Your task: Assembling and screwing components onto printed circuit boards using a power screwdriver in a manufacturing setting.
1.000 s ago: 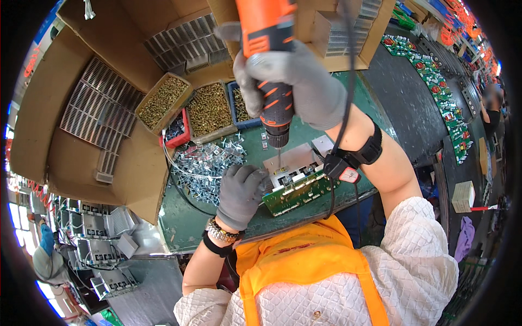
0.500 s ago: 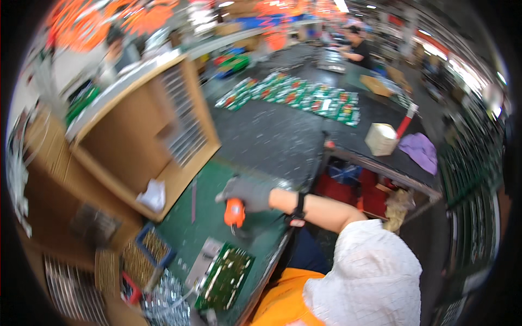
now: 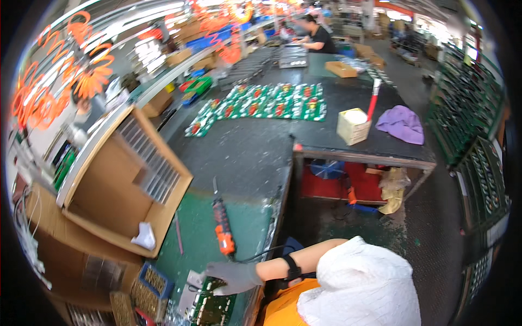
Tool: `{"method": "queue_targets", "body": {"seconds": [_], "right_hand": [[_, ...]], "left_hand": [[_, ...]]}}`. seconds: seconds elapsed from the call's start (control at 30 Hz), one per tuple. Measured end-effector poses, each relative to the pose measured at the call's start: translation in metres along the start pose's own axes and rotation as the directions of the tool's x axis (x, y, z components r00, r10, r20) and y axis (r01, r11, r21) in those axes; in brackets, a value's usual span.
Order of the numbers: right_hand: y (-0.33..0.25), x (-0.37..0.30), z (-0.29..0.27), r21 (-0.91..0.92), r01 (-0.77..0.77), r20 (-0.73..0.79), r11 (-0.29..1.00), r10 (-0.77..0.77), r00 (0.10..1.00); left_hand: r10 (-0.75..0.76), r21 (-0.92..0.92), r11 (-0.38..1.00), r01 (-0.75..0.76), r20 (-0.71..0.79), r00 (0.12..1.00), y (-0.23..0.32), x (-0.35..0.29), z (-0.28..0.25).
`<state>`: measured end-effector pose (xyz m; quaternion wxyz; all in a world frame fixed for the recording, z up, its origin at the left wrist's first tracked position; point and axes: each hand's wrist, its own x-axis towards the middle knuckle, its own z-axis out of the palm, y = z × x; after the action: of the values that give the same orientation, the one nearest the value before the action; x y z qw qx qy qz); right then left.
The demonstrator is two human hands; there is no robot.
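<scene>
My right hand (image 3: 234,277), in a grey glove, reaches over the upper edge of a green circuit board (image 3: 217,309). Its thumb and fingers are apart, with part of the board showing between them. Beneath the board's left side is a pale metal plate (image 3: 190,290). An orange-and-black electric screwdriver (image 3: 223,231) lies on the green mat (image 3: 198,217), its bit pointing away from me and its cord running toward my wrist. I cannot see my left hand.
A tilted cardboard box (image 3: 98,185) stands left, near a blue tray of small screws (image 3: 155,280). Populated circuit boards (image 3: 261,103) cover the far bench. To the right are a white carton (image 3: 353,127) and purple cloth (image 3: 401,124). Another person (image 3: 319,38) works farther back.
My right hand has let go of the orange screwdriver, which now lies on the mat, and has moved nearer onto the circuit board. The whole view has shifted.
</scene>
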<state>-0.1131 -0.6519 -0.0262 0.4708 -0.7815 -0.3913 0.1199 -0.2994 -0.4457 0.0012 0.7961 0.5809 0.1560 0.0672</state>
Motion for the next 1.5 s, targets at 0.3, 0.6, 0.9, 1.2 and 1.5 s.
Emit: {"method": "queue_targets", "body": {"seconds": [0.3,0.6,0.9,1.2,1.5], "right_hand": [[-0.073,-0.016,0.033,0.498,0.358,0.216,0.79,-0.513,0.831],[-0.077,0.014,0.104,0.629,-0.127,0.624,0.767,-0.401,0.671],[-0.052,0.023,0.147,0.439,-0.356,0.677,0.825,-0.043,0.735],[-0.025,0.016,0.161,0.331,-0.298,0.618,0.895,0.034,0.786],[-0.048,0.013,0.175,0.219,-0.289,0.542,0.932,0.131,0.83]], "left_hand": [[0.875,0.748,0.476,-0.462,-0.346,0.34,0.045,-0.063,-0.031],[0.938,0.918,0.086,0.388,-0.207,0.28,0.08,-0.222,-0.069],[0.964,0.324,0.162,0.932,-0.252,-0.08,0.082,-0.384,-0.175],[0.727,-0.016,0.213,0.977,-0.665,-0.17,0.079,-0.49,-0.358],[0.777,0.503,0.293,0.813,-0.621,0.104,0.049,-0.495,-0.523]]}}
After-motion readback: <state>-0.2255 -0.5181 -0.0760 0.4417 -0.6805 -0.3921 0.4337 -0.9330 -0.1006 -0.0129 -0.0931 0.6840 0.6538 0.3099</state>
